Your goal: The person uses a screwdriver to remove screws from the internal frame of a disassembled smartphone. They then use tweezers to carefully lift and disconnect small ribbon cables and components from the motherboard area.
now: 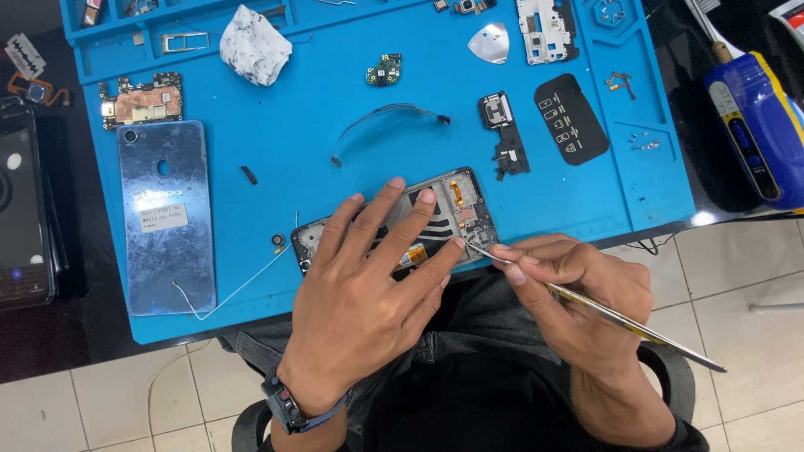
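Fingers of the left hand lie spread flat over an opened phone, hiding most of its lower half; only the upper end, with a flex strip and small boards, shows past the fingertips. The phone sits at the near edge of a blue mat, partly over the person's lap. The right hand is pinched shut on thin metal tweezers, thumb and forefinger gripping near the front; the tip touches the phone's right edge, just beside the left little finger. What the tip meets is too small to make out. Elsewhere on the mat, well apart from both hands: a back cover at left, a crumpled tissue, a curved cable and a black sticker. A blue device at right is cut off by the frame.
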